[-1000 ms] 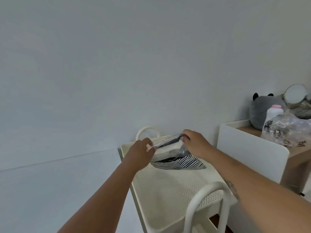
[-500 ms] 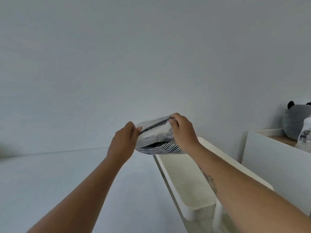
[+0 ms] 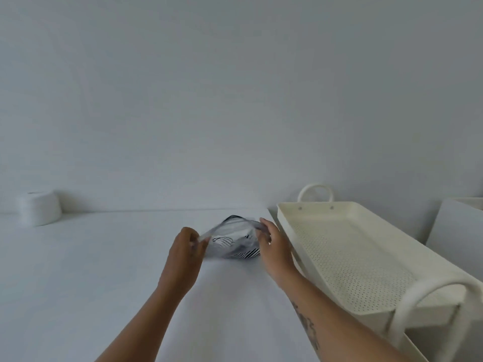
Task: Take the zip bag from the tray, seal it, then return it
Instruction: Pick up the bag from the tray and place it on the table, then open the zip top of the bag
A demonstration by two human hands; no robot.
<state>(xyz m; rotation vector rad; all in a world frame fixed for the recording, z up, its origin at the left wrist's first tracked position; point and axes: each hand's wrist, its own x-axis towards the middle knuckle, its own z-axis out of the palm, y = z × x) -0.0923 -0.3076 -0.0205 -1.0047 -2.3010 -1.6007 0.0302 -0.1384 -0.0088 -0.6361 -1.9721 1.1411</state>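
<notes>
A clear zip bag [image 3: 234, 240] holding black-and-white striped cloth rests on the white table [image 3: 104, 270], just left of the cream perforated tray [image 3: 347, 257]. My left hand [image 3: 187, 248] pinches the left end of the bag's top strip. The right end of that strip is held by my right hand [image 3: 271, 241]. The bag's mouth faces me and looks partly open between the hands. Nothing lies in the tray.
A white roll [image 3: 39, 207] stands at the table's far left by the wall. The tray has looped handles at its far end [image 3: 316, 190] and near end [image 3: 428, 296]. A white panel [image 3: 454, 231] stands to the tray's right.
Both hands carried the bag out of the tray, leftward and down onto the white table. The view swung left, so the tray now sits at the right.
</notes>
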